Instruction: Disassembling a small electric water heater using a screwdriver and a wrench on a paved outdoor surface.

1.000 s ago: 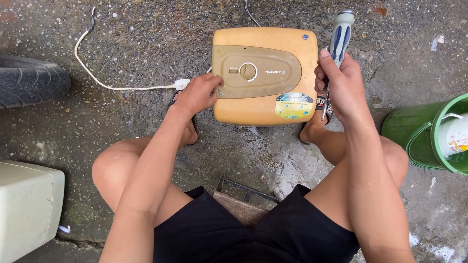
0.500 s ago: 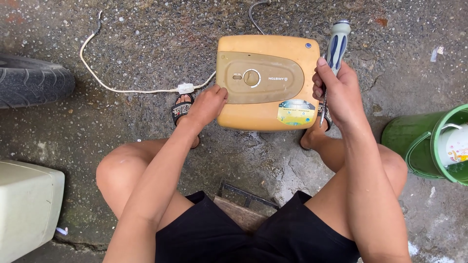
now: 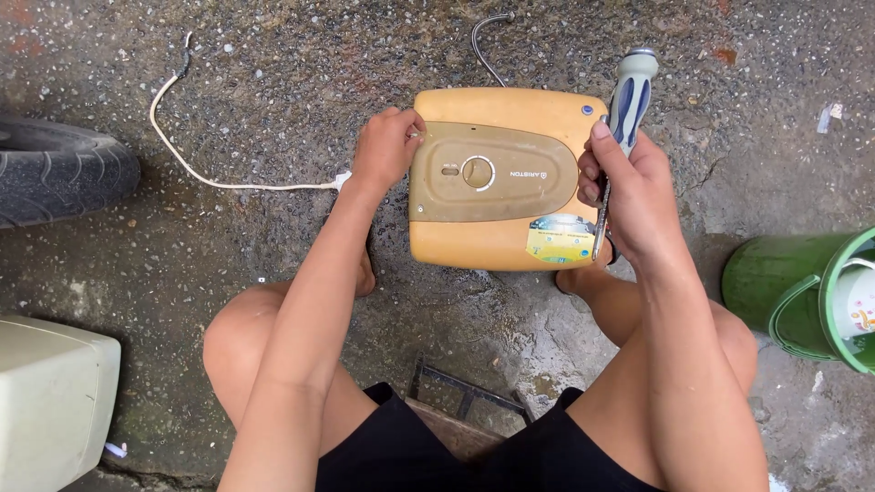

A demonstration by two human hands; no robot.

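Nearest to us are our own bare knees and black shorts, with the corner of a low wooden stool (image 3: 465,410) between them on the damp concrete ground (image 3: 273,91). A pale plastic box (image 3: 50,401) sits at our lower left, and a green bucket (image 3: 793,282) lies at our right. Further out, our right hand (image 3: 629,191) is closed around a screwdriver (image 3: 620,137) — grey-and-blue handle up, the thin shaft pointing down beside the right edge of the yellow water heater (image 3: 501,182). Our left hand (image 3: 385,150) is curled, its fingertips touching the heater's left edge near the top corner; we cannot tell whether it pinches anything. The heater lies flat on the ground just ahead of our feet, its brown front panel and round dial facing up. Beyond it, a white cord (image 3: 200,173) trails off to the left past a black tyre (image 3: 59,178), and a thin hose (image 3: 483,41) curls away from the heater's far edge.
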